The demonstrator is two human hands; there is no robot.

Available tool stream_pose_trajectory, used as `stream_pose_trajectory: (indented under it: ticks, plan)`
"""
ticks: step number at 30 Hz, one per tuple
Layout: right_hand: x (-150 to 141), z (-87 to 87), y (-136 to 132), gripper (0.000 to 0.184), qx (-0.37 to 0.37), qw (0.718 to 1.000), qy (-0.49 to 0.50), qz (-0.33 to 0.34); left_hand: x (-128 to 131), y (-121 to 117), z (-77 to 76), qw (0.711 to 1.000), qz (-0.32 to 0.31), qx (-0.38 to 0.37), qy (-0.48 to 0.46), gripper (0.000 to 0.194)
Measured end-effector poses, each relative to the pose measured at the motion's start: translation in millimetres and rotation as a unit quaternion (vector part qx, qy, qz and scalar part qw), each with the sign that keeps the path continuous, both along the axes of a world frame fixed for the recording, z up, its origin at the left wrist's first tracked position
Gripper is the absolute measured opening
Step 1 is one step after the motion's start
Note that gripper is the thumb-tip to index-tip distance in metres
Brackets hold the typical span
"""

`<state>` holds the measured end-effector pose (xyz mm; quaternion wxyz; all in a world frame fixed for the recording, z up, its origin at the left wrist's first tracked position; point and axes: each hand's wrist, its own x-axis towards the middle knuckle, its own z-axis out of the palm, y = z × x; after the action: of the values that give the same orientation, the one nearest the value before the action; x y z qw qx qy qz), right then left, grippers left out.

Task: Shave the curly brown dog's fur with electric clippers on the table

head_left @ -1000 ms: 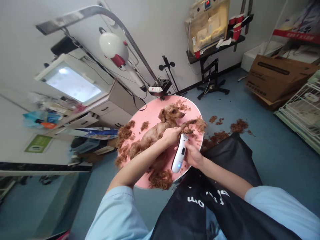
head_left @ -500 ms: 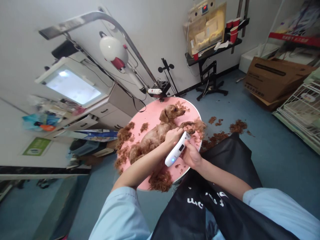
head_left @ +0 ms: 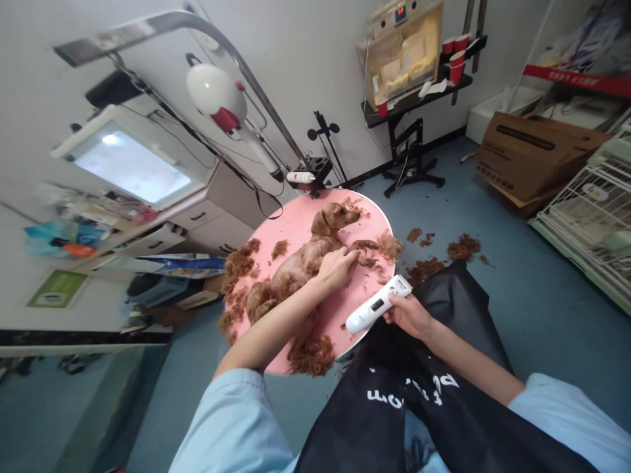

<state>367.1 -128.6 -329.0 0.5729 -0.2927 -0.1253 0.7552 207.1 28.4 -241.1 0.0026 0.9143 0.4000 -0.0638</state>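
Note:
A brown dog (head_left: 318, 246) lies on its side on a round pink table (head_left: 296, 226), its head raised and turned to the right. Its coat is clipped short on the body, with fluffier fur at the paws. My left hand (head_left: 339, 268) is closed round a front leg near the chest; the front paws (head_left: 365, 246) stick out past my fingers. My right hand (head_left: 410, 316) grips a white hair clipper (head_left: 377, 305) over the table's near right edge, its blade end pointing up and right, apart from the dog.
Cut brown fur lies in clumps (head_left: 311, 357) on the table and on the floor (head_left: 463, 247). A metal grooming arm (head_left: 236, 52) and a white-and-red dryer (head_left: 217, 92) stand behind. To the right are a cardboard box (head_left: 537, 154) and a wire cage (head_left: 591, 203).
My right hand has drawn the clipper away from the dog's front paws, to the right and toward me, and turned it flatter. My left hand stays at the front leg.

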Motion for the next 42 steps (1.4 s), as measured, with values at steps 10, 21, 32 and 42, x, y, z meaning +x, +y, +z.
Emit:
stream_pose_trajectory:
  ticks: [10,21,32,42]
  plan:
    - [48.6,20.6,-32.6,0.050,0.037,0.986,0.083,0.139,13.2,24.3,28.0,0.979,-0.113,-0.169,0.024,0.033]
    - [17.7,4.8,36.9,0.039,0.028,0.927,-0.234,-0.292,30.4,-1.0,17.8,0.992,-0.011,-0.056,0.108,0.026]
    - [8.3,6.8,50.8,0.042,0.175,0.825,-0.426,-0.328,37.6,-6.5,12.8,0.993,0.015,-0.051,0.105,0.031]
    - [6.4,6.4,52.6,0.043,0.192,0.800,-0.474,-0.313,41.5,-8.2,9.8,0.993,0.028,-0.063,0.093,0.030]
